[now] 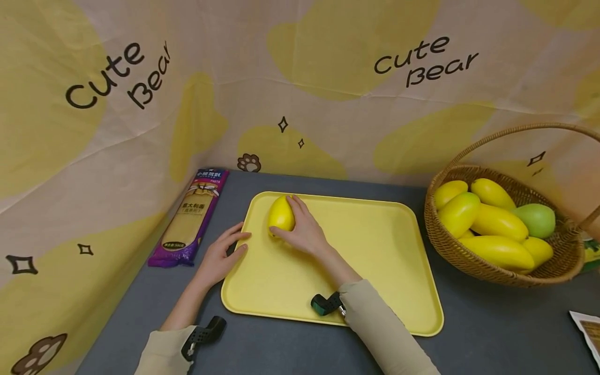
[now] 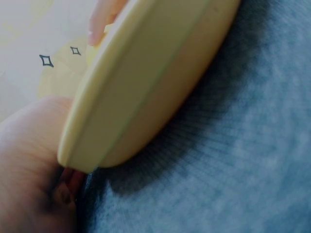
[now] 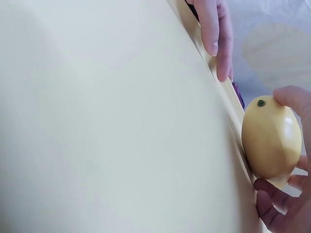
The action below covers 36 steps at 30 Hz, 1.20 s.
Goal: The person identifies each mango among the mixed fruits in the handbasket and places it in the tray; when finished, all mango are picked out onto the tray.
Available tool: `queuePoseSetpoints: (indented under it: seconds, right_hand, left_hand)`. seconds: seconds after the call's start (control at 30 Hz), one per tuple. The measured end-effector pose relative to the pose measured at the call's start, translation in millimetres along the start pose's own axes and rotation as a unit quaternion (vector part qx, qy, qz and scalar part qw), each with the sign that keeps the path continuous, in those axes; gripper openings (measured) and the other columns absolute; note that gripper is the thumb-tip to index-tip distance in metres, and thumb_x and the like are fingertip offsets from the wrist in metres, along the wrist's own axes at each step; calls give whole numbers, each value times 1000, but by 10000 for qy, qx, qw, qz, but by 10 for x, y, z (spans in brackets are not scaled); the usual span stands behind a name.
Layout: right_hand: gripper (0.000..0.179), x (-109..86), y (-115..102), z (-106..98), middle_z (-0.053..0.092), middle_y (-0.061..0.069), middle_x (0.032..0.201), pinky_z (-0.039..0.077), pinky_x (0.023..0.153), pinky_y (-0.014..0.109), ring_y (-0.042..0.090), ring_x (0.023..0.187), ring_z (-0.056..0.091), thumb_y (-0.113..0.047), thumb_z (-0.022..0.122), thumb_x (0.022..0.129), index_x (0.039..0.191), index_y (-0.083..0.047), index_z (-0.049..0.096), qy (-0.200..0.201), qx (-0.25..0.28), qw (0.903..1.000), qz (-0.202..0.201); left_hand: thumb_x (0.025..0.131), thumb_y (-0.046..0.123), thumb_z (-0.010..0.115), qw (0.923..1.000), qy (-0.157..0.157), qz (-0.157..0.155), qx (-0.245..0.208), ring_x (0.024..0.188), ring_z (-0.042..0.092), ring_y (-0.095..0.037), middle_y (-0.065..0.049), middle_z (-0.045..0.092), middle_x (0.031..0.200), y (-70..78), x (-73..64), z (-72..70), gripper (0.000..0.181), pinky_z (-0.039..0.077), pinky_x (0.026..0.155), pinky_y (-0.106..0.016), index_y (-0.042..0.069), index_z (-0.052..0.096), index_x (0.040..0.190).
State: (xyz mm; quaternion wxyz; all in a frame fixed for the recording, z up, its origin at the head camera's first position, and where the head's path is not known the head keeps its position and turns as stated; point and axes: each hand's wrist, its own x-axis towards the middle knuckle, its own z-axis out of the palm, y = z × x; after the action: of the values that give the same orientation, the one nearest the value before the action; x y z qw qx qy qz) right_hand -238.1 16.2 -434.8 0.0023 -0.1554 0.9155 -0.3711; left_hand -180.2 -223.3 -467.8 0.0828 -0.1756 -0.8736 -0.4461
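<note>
My right hand (image 1: 307,230) grips a yellow mango (image 1: 280,214) over the far left part of a yellow tray (image 1: 365,260). Its thumb is on the near side and the fingers curl round the far side. In the right wrist view the mango (image 3: 270,141) shows a small dark green stem spot at one end. My left hand (image 1: 219,259) rests at the tray's left rim with its fingers extended over the edge. Seen from the left wrist, the hand (image 2: 29,150) is right beside the tray's outer wall (image 2: 141,82).
A purple pasta packet (image 1: 189,219) lies left of the tray on the dark grey table (image 1: 262,344). To the right stands a wicker basket (image 1: 492,273) with a tall handle, holding several yellow mangoes and a green fruit (image 1: 536,220). A printed cloth (image 1: 328,67) hangs behind.
</note>
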Motion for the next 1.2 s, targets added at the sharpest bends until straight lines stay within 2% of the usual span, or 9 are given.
queuePoseSetpoints:
  seconds: [0.43,0.73,0.83,0.97,1.07,1.2]
  right_hand:
    - [95,24,31,29,23,4,160,35,108,47,25,142,32,-54,71,81,155,-16,27,150,289,9994,-123]
    - [94,27,54,41,23,4,159,35,109,48,25,142,31,-53,72,80,155,-17,27,246,301,9992,-64]
    - [92,19,46,33,26,5,158,36,108,46,25,139,35,-53,71,81,154,-16,29,338,400,9986,11]
    - [74,-2,33,-6,38,8,146,46,94,38,25,115,53,-46,68,86,145,-12,40,742,786,9939,208]
    - [46,-26,33,-71,51,11,128,47,80,34,25,93,56,-32,68,89,126,-8,55,1202,1204,9852,230]
    - [14,-77,37,-205,64,6,103,47,74,29,21,83,58,-18,67,90,100,-9,66,1471,1719,9739,162]
  left_hand:
    - [96,9,62,10000,27,23,48,135,39,-40,-18,43,147,12,0,-3,30,33,105,-60,1,65,124]
    - [96,9,62,10000,24,-7,35,135,39,-39,-18,44,147,13,6,-4,30,32,105,-59,1,65,124]
    - [96,9,62,10000,33,7,42,135,39,-39,-18,44,147,12,7,-3,29,33,105,-59,2,65,124]
    - [96,9,61,10000,22,29,6,135,38,-39,-17,44,147,11,10,2,29,31,106,-59,2,65,124]
    - [96,9,61,10000,7,33,-37,136,37,-39,-18,43,148,10,12,5,29,30,107,-59,2,65,125]
    - [96,9,61,10000,12,72,-30,135,38,-40,-19,43,147,12,2,6,29,31,106,-60,1,64,124]
